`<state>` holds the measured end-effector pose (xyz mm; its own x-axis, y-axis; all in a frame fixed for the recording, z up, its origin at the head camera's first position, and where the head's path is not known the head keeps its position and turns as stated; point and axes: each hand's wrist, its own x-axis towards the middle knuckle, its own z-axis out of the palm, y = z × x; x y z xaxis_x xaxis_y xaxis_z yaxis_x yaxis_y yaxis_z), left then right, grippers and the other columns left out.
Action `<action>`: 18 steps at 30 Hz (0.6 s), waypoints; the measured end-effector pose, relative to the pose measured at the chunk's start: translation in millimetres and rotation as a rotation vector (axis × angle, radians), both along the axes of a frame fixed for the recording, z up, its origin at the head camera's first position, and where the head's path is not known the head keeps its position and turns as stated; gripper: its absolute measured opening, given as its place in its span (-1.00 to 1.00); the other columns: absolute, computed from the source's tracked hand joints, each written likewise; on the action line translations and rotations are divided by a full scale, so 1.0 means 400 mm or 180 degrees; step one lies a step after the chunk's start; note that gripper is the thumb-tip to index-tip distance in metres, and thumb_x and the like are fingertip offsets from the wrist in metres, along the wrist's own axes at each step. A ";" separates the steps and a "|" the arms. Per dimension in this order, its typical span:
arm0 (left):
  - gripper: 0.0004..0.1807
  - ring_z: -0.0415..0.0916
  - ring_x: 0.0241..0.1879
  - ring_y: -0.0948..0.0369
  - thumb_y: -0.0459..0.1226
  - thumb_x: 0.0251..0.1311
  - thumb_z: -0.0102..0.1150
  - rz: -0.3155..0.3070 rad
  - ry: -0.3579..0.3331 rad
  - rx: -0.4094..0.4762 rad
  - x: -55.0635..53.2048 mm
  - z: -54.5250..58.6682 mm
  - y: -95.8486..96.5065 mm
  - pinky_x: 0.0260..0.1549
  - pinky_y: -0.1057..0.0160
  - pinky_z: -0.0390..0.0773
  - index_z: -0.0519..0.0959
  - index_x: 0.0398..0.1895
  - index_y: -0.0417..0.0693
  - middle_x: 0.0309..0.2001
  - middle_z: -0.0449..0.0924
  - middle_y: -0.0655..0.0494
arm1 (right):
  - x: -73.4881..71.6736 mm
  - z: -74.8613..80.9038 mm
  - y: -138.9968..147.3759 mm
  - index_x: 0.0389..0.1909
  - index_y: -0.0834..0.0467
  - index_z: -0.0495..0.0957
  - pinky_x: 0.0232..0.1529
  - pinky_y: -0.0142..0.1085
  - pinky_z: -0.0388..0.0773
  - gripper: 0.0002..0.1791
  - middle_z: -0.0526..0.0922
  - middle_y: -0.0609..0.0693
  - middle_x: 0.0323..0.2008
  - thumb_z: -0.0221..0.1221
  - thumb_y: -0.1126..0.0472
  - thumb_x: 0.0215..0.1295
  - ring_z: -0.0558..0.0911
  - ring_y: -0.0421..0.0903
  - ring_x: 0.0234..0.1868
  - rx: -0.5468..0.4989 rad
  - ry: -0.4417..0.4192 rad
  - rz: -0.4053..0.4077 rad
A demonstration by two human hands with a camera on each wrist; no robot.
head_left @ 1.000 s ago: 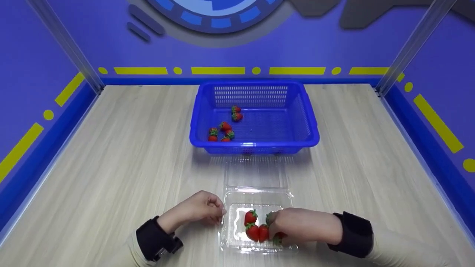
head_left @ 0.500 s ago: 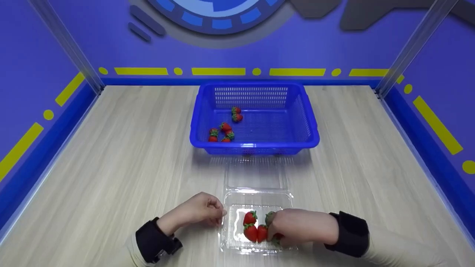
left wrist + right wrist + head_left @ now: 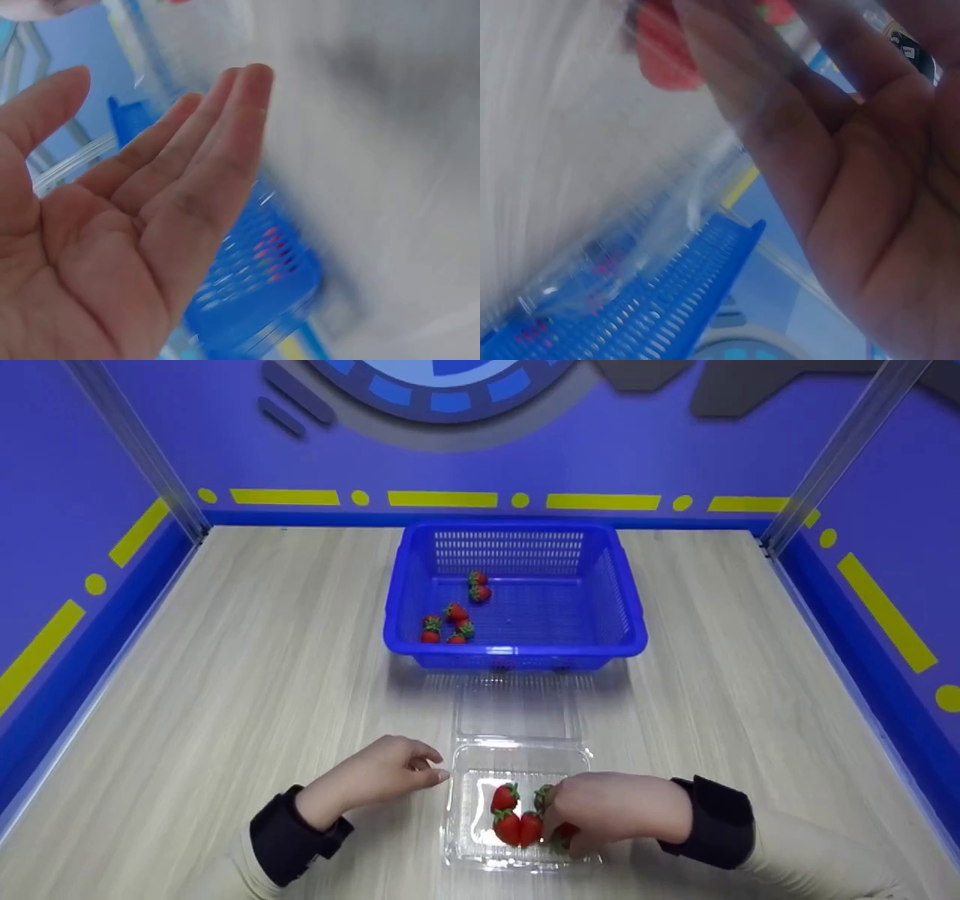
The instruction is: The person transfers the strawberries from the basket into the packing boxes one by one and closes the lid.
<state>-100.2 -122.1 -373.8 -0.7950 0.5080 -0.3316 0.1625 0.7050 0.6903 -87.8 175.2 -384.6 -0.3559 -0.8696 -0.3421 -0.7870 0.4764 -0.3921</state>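
Note:
In the head view, a clear plastic clamshell box (image 3: 461, 851) lies open near the front of the table. Several red strawberries with green leaves, such as this strawberry (image 3: 507, 828), sit inside it. My right hand (image 3: 611, 808) reaches into the box's right side, thumb and fingers around a strawberry (image 3: 564, 835) that it partly covers. Another strawberry (image 3: 543, 797) shows only its leafy top beside the knuckles. My left hand (image 3: 386, 772) is just left of the box, holding nothing. Its fingers (image 3: 232, 127) stretch out straight in the left wrist view.
Behind the box stands a blue plastic basket (image 3: 514, 651) with slotted walls; several strawberries (image 3: 455, 613) lie in its left part. The clamshell's lid (image 3: 517, 716) lies folded back toward it. Blue panels (image 3: 480, 472) enclose the wooden table (image 3: 300, 622).
My left hand has drawn back slightly left from the box's edge, and its fingers have loosened and spread. My right hand stays at nearly the same spot among the strawberries.

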 end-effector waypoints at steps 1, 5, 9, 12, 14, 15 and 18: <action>-0.51 0.70 -0.22 0.11 -0.12 0.35 0.26 -0.0062 0.0062 -0.0028 -0.002 0.013 -0.003 -0.20 0.17 0.70 0.62 0.09 -0.41 -0.18 0.79 -0.14 | -0.002 0.006 0.002 -0.35 0.12 0.73 -0.42 -0.62 0.28 -0.77 0.59 -0.14 -0.50 0.35 0.47 -0.04 0.32 -0.36 -0.47 -0.0024 -0.0012 0.0015; -0.49 0.73 -0.14 0.04 -0.09 0.40 0.21 -0.0329 0.0344 -0.0083 -0.010 0.073 -0.016 -0.09 0.10 0.73 0.61 0.13 -0.39 -0.13 0.78 -0.14 | -0.011 0.037 0.012 -0.22 0.12 0.77 -0.26 -0.60 0.52 -0.73 0.73 -0.11 -0.33 0.40 0.41 0.02 0.56 -0.35 -0.33 -0.0122 -0.0007 0.0054; -0.48 0.71 -0.02 -0.02 -0.06 0.45 0.15 -0.0425 0.0554 -0.0056 -0.021 0.147 -0.029 0.02 0.04 0.73 0.58 0.20 -0.34 -0.01 0.76 -0.17 | -0.032 0.092 0.030 -0.04 0.11 0.74 -0.04 -0.43 0.68 -0.69 0.79 -0.04 -0.14 0.39 0.32 0.16 0.72 -0.20 -0.12 -0.0133 0.0010 -0.0118; -0.53 0.67 0.09 -0.07 -0.11 0.47 0.12 -0.0325 0.0749 -0.0017 -0.034 0.210 -0.041 0.15 -0.07 0.67 0.56 0.24 -0.28 0.11 0.71 -0.18 | -0.062 0.147 0.048 0.02 0.15 0.70 0.03 -0.29 0.73 -0.67 0.79 0.02 -0.08 0.38 0.30 0.21 0.75 -0.09 -0.06 -0.0354 0.0228 -0.0190; -0.54 0.63 0.15 -0.11 -0.13 0.47 0.11 -0.0209 0.0914 0.0011 -0.046 0.256 -0.049 0.22 -0.12 0.62 0.55 0.27 -0.25 0.18 0.67 -0.19 | -0.089 0.188 0.057 0.04 0.19 0.68 0.03 -0.21 0.74 -0.68 0.79 0.07 -0.06 0.35 0.29 0.26 0.75 -0.01 -0.04 -0.0575 0.0395 -0.0192; -0.55 0.62 0.17 -0.12 -0.15 0.47 0.12 -0.0121 0.0986 0.0032 -0.052 0.279 -0.053 0.24 -0.13 0.60 0.55 0.28 -0.23 0.20 0.66 -0.18 | -0.102 0.210 0.062 0.04 0.20 0.68 0.02 -0.19 0.75 -0.69 0.79 0.08 -0.07 0.33 0.29 0.28 0.76 0.01 -0.05 -0.0685 0.0479 -0.0198; -0.54 0.59 0.20 -0.13 -0.17 0.47 0.14 0.0175 0.1178 0.0134 -0.079 0.339 -0.055 0.27 -0.12 0.58 0.53 0.31 -0.23 0.26 0.63 -0.19 | -0.145 0.279 0.077 0.06 0.23 0.68 0.02 -0.12 0.75 -0.71 0.80 0.11 -0.06 0.29 0.27 0.35 0.76 0.04 -0.03 -0.0904 0.0596 -0.0242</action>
<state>-131.9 -144.0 -238.0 -0.8835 0.4683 0.0034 0.3691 0.6919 0.6205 -145.7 205.9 -273.0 -0.4570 -0.8894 -0.0128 -0.8243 0.4289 -0.3697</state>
